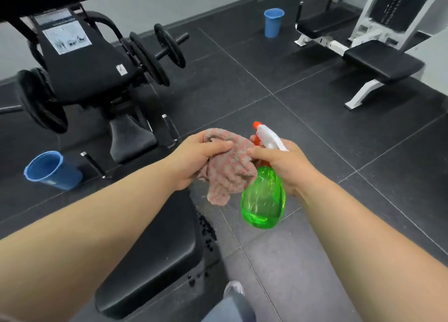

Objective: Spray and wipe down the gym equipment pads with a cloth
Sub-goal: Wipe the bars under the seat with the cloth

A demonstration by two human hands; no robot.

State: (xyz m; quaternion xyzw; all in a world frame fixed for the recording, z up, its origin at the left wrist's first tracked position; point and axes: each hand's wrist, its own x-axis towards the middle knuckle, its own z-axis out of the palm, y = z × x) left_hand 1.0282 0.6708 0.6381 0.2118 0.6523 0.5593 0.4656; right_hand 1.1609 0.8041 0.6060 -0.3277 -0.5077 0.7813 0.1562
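Observation:
My left hand (196,159) grips a crumpled pink-grey cloth (230,173) at chest height over the floor. My right hand (286,164) holds the neck of a green spray bottle (263,198) with a white and orange trigger head (266,135); its thumb also presses against the cloth. The two hands are close together. Below my left forearm lies a black bench pad (157,256). Ahead on the left stands a black machine with a seat pad (131,140) and a back pad (89,62).
Weight plates (150,55) hang on the machine's bars at left. One blue bucket (52,170) stands on the floor at left, another blue bucket (273,22) by the far wall. A white-framed bench (383,62) is at right. My shoe (234,287) shows below on dark floor tiles.

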